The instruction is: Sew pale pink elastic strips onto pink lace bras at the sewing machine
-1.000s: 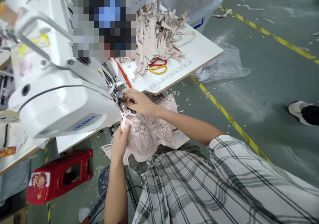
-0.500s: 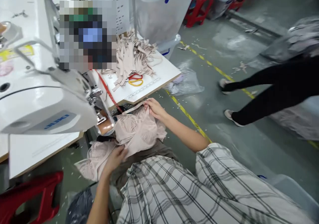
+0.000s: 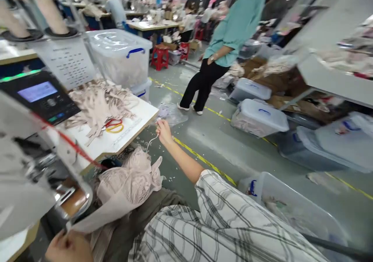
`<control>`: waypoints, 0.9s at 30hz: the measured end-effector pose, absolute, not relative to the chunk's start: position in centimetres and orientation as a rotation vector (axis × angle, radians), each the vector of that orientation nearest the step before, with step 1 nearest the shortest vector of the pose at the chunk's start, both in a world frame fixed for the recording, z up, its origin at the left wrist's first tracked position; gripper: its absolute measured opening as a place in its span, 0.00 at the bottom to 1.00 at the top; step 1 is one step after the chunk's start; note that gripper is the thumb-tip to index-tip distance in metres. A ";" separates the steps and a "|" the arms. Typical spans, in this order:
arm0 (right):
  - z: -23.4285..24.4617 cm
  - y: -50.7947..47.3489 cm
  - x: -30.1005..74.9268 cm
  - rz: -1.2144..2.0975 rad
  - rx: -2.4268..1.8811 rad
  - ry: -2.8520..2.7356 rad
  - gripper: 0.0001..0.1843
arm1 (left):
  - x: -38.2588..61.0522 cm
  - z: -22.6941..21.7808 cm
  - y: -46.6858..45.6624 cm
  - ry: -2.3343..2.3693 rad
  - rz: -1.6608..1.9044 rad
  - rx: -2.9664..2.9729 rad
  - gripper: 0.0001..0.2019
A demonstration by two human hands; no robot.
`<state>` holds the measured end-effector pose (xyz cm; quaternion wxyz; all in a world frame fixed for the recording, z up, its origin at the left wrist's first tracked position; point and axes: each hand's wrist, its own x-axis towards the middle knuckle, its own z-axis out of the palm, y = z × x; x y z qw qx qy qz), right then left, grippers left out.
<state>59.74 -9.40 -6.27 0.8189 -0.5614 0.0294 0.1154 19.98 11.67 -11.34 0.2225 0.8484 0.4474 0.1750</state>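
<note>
A pale pink lace bra [image 3: 132,180] lies across my lap, its cups bunched below the table edge. Down at the lower left, my left hand [image 3: 70,247] is closed at the end of the bra's side band, which stretches out from the cups. Raised beyond the table corner, my right hand [image 3: 163,131] pinches the tip of a thin pale strap [image 3: 150,142] that runs down to the bra. Close to my left hand is the head of a sewing machine [image 3: 26,168], with its needle area and presser parts blurred.
On the white table [image 3: 142,116] sit a heap of beige fabric strips [image 3: 99,102] and red-and-yellow scissors [image 3: 115,126]. Clear bins [image 3: 122,60] stand behind it; an open bin [image 3: 294,211] is at my right. A person in a green top [image 3: 230,25] stands in the aisle.
My view has swung up and to the right. My right hand has left the cups and lifted outward with the thin strap; my left hand has drawn the band out leftward.
</note>
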 end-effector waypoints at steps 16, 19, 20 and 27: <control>-1.5 -6.8 40.4 0.923 -1.710 -1.513 0.10 | 22.4 0.0 5.7 0.423 0.311 2.347 0.07; -1.7 -6.3 40.5 0.949 -1.655 -1.505 0.09 | 22.3 -0.9 5.4 0.503 0.387 2.399 0.09; -1.8 -6.1 40.5 0.940 -1.626 -1.500 0.09 | 22.3 -1.1 5.3 0.531 0.395 2.425 0.10; -2.1 -5.5 40.5 0.880 -1.652 -1.354 0.10 | 21.6 -1.3 6.1 0.492 0.290 2.385 0.12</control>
